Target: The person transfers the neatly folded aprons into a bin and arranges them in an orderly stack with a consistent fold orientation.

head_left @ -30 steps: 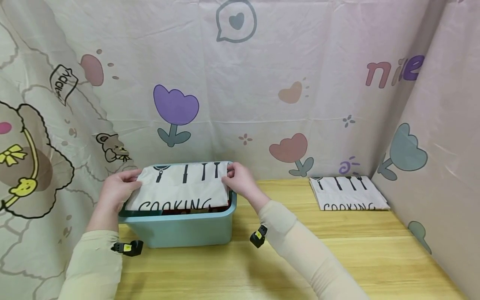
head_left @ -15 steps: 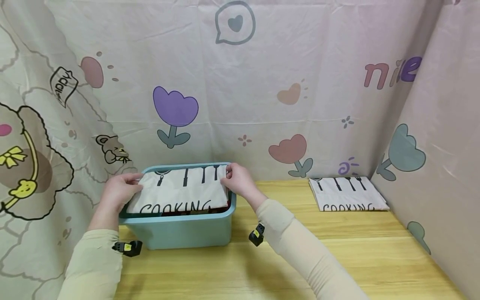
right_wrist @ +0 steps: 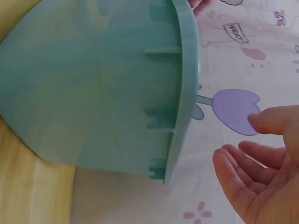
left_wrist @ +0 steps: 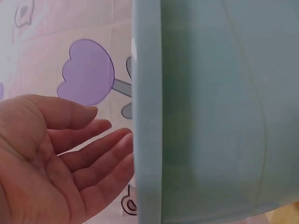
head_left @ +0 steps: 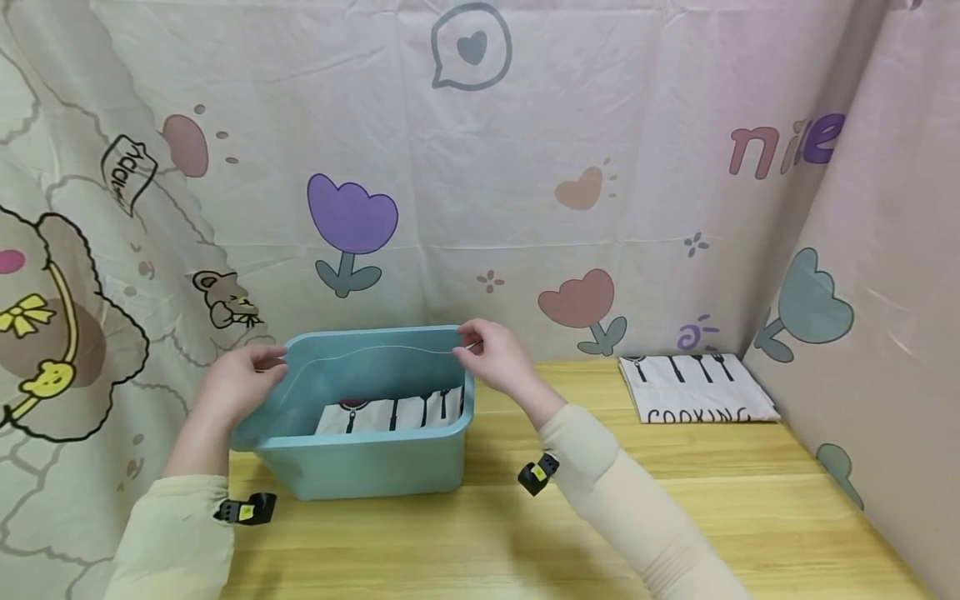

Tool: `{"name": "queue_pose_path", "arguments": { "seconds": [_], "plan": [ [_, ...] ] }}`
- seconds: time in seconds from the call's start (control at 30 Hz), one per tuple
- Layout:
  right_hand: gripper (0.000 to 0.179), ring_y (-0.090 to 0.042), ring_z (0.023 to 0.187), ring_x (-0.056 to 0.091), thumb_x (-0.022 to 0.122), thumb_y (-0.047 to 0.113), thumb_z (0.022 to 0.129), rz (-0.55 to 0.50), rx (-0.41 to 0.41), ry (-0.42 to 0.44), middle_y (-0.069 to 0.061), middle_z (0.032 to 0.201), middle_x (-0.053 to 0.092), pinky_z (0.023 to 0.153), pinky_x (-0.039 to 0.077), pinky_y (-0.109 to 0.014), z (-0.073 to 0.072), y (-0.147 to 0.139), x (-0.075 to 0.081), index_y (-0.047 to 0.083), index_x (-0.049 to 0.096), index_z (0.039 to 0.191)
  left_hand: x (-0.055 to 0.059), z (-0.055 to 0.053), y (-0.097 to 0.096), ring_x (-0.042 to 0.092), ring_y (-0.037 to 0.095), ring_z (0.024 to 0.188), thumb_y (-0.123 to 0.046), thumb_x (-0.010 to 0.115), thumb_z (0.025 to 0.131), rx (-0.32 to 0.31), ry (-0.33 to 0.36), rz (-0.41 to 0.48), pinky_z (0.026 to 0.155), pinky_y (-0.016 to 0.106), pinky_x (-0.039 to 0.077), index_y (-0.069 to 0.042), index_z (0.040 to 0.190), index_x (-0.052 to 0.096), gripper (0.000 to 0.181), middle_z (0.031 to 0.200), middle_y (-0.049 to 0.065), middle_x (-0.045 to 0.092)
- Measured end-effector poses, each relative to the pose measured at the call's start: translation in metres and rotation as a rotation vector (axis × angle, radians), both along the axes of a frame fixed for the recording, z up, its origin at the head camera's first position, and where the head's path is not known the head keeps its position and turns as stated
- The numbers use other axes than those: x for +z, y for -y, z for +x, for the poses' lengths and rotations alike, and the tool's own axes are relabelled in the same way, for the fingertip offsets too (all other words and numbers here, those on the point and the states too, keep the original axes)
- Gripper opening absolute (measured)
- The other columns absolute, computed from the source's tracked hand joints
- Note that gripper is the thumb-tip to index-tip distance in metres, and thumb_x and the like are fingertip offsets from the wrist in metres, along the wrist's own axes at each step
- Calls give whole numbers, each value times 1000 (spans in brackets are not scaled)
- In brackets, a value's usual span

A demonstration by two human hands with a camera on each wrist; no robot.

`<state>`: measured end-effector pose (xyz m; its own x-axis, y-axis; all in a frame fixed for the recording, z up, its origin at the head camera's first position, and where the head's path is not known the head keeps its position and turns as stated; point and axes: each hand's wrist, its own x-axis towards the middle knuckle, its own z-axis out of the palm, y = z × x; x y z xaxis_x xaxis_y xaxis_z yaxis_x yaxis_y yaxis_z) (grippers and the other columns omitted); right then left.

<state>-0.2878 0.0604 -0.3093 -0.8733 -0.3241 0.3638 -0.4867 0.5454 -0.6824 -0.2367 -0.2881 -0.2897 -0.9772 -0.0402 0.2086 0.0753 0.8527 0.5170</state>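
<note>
A light blue plastic bin (head_left: 360,467) stands at the left of the table in the head view. Inside it, low down, lies a folded white cloth (head_left: 408,414) printed with black kitchen utensils; the front wall hides its lower part. My left hand (head_left: 234,385) is by the bin's left end, fingers loosely bent and holding nothing. At the right end, close to the back corner of the rim, my right hand (head_left: 497,358) is likewise bare of any object. Both wrist views show relaxed, parted fingers beside the bin's outer wall.
A second folded white cloth (head_left: 697,388), printed with utensils and "COOKING", lies at the back right of the wooden table (head_left: 600,500). Printed curtains (head_left: 465,192) hang behind and on both sides.
The folded cloth, held by both hands at the bin's rim before, has dropped down into the bin. Both hands have let go of it and remain near the rim.
</note>
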Motion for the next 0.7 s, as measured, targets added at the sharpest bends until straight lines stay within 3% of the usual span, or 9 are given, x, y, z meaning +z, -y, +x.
{"name": "queue_pose_path", "arguments": {
  "seconds": [0.33, 0.7],
  "plan": [
    [33, -25, 99, 64, 67, 8, 93, 8, 75, -139, -15, 111, 67, 90, 52, -40, 9, -32, -5, -4, 62, 123, 1, 15, -18, 58, 46, 110, -21, 55, 102, -73, -83, 4, 88, 57, 47, 11, 136, 50, 47, 122, 30, 61],
    [36, -28, 106, 65, 71, 11, 91, 119, 23, -274, -14, 118, 67, 95, 49, -44, 15, -66, -23, -1, 63, 124, -6, 26, -40, 54, 47, 115, -19, 60, 99, -161, -100, -79, 94, 63, 42, 8, 140, 46, 51, 124, 29, 60]
  ]
}}
